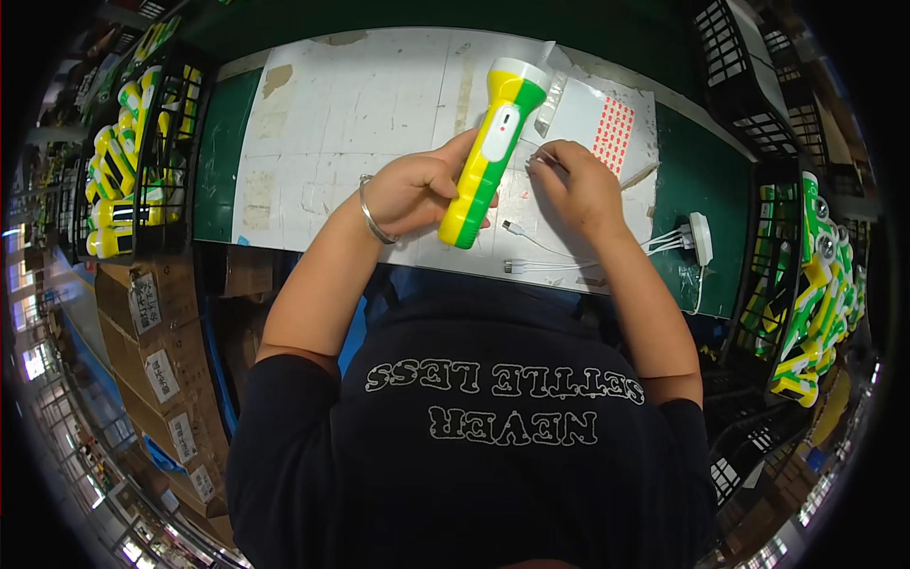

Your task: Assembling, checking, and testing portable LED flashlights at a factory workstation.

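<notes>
My left hand (412,194) is wrapped round a yellow and green flashlight (482,171). It stands tilted, its wide white-rimmed head at the far end and its ribbed tail toward me. A white panel with a small dark port and a red dot faces up on its body. To the right of it, my right hand (583,190) is closed, thumb and fingertips together. Something small and pale shows at those fingertips, too small to name. White charging cables (550,266) lie below that hand, some with loose plugs, running to a white charger block (700,239) at the right.
A sheet with red stickers (614,133) and a clear plastic piece (550,106) lie on the white tabletop (332,133). Black crates of flashlights stand at the left (156,180) and right (766,270). Cardboard boxes (171,351) are stacked at lower left.
</notes>
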{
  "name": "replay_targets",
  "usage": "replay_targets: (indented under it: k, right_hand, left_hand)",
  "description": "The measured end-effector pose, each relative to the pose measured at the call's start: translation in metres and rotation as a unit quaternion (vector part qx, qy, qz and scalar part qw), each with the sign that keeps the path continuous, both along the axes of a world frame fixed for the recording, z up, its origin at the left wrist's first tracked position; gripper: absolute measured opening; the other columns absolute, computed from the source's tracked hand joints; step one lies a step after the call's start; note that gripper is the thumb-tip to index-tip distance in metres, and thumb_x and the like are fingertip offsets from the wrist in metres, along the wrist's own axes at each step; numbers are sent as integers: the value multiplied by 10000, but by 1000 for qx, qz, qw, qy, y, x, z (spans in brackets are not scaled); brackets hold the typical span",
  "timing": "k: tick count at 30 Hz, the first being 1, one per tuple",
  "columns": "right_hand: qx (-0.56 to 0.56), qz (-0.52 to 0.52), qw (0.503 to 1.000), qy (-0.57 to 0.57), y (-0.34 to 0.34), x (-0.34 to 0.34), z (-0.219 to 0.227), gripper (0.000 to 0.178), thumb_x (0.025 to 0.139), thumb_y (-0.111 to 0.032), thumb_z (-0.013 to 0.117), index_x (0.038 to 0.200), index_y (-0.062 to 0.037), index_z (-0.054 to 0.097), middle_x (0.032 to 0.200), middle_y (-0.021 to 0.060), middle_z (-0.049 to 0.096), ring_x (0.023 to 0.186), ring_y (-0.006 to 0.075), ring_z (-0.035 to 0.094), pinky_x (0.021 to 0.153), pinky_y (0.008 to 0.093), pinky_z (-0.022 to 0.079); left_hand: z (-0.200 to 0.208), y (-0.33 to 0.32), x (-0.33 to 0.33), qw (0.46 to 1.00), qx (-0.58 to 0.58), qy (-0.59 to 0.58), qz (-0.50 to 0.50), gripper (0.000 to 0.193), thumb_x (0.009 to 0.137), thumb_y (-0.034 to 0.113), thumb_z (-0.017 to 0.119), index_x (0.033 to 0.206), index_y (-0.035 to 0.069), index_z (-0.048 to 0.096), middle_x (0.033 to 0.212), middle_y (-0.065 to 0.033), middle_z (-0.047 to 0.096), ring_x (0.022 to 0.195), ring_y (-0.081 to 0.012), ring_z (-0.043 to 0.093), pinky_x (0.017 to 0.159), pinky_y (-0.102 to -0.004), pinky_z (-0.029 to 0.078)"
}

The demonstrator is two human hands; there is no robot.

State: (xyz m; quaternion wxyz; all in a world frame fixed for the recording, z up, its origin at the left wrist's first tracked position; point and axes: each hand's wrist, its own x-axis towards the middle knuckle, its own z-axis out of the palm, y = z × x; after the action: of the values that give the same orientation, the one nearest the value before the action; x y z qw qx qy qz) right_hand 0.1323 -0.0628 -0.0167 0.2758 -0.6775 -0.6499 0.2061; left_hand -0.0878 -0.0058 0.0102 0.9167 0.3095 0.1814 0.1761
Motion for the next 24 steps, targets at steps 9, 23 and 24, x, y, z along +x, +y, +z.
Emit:
replay_targets:
  k: [9, 23, 24]
  right_hand:
    - [-59, -2, 939, 339, -17, 26, 39, 166, 830, -127, 637, 876, 31, 620, 752, 52, 631, 737, 85, 611, 667, 206, 473]
    - [-114, -27, 913, 391, -17, 37, 42, 207, 792, -188, 682, 795, 14, 636, 666, 38, 618, 630, 67, 552, 613, 189, 415]
    - [-114, -28, 913, 391, -18, 38, 41, 207, 792, -188, 682, 795, 14, 636, 666, 38, 618, 630, 67, 552, 613, 189, 415]
  left_hand:
    - [-7, 1, 15, 1000, -1, 0, -31, 864, 669, 1, 462, 1436, 42, 67, 1251, -157, 406, 1057, -214, 483, 929, -330, 417]
    - [-2, -20, 50, 735, 611, 284, 79, 758, 748, 128, 634, 1373, 18, 219, 1228, -203, 426, 1090, -293, 486, 923, -349, 399]
    - [-2, -21, 51, 735, 611, 284, 79, 758, 748, 128, 634, 1373, 18, 219, 1228, -203, 426, 1090, -293, 486, 923, -349, 399]
